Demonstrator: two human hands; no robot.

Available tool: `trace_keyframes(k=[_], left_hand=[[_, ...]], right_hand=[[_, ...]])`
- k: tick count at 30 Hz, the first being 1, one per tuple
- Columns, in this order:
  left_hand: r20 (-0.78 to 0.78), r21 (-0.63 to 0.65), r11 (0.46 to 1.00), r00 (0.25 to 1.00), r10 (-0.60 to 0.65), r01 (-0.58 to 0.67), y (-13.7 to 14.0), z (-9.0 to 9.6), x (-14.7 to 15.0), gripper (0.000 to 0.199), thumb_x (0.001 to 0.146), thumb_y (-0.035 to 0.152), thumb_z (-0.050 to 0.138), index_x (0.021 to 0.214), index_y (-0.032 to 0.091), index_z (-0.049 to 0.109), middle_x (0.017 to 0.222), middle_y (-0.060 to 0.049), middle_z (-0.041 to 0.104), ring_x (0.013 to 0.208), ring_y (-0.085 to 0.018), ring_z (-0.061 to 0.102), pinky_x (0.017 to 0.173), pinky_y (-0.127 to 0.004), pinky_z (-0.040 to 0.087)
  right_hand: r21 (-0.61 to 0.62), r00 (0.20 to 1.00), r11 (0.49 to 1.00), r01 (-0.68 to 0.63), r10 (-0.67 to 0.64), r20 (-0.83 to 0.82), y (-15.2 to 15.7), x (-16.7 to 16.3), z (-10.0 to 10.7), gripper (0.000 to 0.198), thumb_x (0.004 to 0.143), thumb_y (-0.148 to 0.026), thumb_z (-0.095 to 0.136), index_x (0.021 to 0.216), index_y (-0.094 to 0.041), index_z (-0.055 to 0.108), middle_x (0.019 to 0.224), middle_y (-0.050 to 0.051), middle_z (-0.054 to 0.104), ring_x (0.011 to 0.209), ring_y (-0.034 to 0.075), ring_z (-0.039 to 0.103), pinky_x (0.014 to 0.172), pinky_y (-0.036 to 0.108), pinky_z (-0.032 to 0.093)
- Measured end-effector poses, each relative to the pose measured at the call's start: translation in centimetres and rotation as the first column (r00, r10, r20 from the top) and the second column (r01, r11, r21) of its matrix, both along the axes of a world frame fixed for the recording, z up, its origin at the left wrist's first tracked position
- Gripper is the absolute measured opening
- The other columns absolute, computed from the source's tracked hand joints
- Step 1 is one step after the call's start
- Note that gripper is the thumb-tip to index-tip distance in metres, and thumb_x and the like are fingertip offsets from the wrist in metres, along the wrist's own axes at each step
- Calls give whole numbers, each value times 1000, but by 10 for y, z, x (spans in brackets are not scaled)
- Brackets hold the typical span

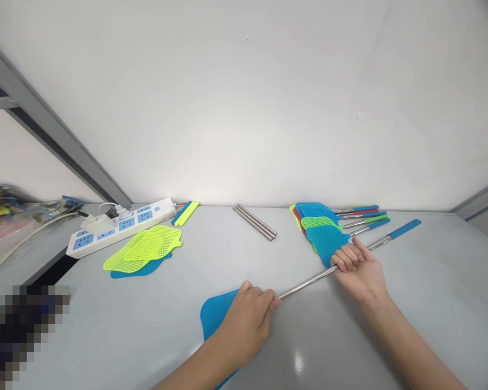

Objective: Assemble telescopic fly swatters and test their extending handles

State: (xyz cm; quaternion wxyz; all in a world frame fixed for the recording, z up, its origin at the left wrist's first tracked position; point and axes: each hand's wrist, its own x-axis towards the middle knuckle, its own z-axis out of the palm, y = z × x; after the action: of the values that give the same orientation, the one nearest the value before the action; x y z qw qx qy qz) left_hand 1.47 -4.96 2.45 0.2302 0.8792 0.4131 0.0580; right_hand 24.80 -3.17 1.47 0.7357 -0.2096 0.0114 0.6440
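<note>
Left hand (250,319) grips blue flyswatter (217,312), right hand (360,271) its telescopic shaft (307,283) — I judge length adjustment, next needing straight alignment.

I watch through a single camera worn on the person's head, facing forward and down across a smooth grey tabletop (435,287) to a plain off-white wall (244,108) filling the upper half. It sits near the work: the bare left hand (248,319) and bare right hand (360,268) show large, below mid-height. My view is wide, spanning from a slanting grey metal beam (52,124) to another (482,197) at the right edge.
</note>
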Motion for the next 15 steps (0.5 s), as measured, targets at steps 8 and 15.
trace_keyframes(k=[8, 15], left_hand=[[9, -5, 1000, 1000, 13, -13, 1, -1, 0, 34, 88, 28, 15, 59, 18, 29, 55, 1, 44, 53, -13, 37, 66, -30, 32], [37, -11, 999, 999, 40, -39, 0, -4, -1, 35, 88, 28, 17, 58, 18, 29, 54, 1, 44, 53, -13, 37, 64, -29, 33]], right_hand=[[14, 1000, 1000, 7, -7, 3, 0, -2, -1, 40, 80, -21, 39, 53, -19, 10, 46, -7, 6, 38, 9, 11, 34, 23, 20], [21, 999, 999, 33, -33, -29, 1, -5, -2, 40, 80, -21, 41, 52, -19, 12, 46, -7, 6, 38, 9, 10, 33, 23, 19]])
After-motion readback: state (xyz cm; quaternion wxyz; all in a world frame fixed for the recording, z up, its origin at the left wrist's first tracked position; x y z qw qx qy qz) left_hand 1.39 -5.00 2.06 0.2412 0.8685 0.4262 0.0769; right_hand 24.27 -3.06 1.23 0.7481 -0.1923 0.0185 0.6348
